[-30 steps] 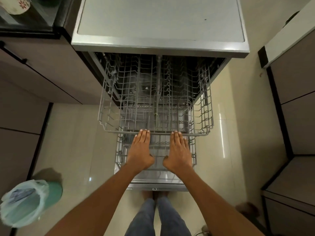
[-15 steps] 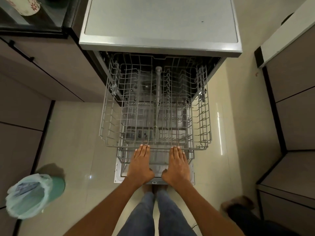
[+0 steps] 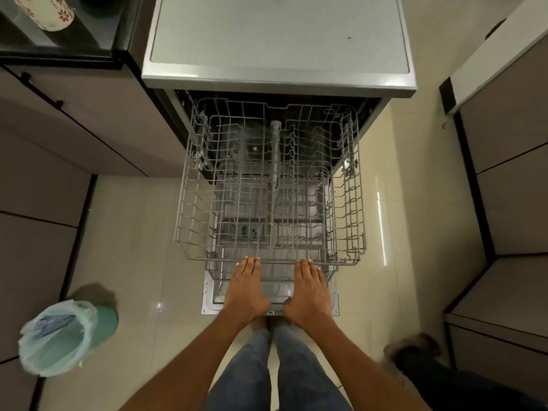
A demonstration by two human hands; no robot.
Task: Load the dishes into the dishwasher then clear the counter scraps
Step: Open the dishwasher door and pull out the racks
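Observation:
The dishwasher (image 3: pixel 278 43) stands open below me with its grey wire upper rack (image 3: pixel 184 203) drawn far out over the floor; the rack holds no dishes. My left hand (image 3: pixel 244 287) and my right hand (image 3: pixel 310 289) lie side by side, fingers straight, with the fingertips touching the rack's front rail. Under my hands I see the lowered door (image 3: pixel 209 296) and part of the lower rack. No dishes or scraps are visible near the dishwasher.
A green bin lined with a pale bag (image 3: pixel 59 336) stands on the tiled floor at lower left. A white cup with red flowers (image 3: pixel 44 11) sits on the dark counter at top left. Brown cabinets flank both sides. Another person's foot (image 3: pixel 415 348) is at lower right.
The upper rack has slid out toward me, and both hands came back with its front rail. More of the rack now hangs clear of the dishwasher body.

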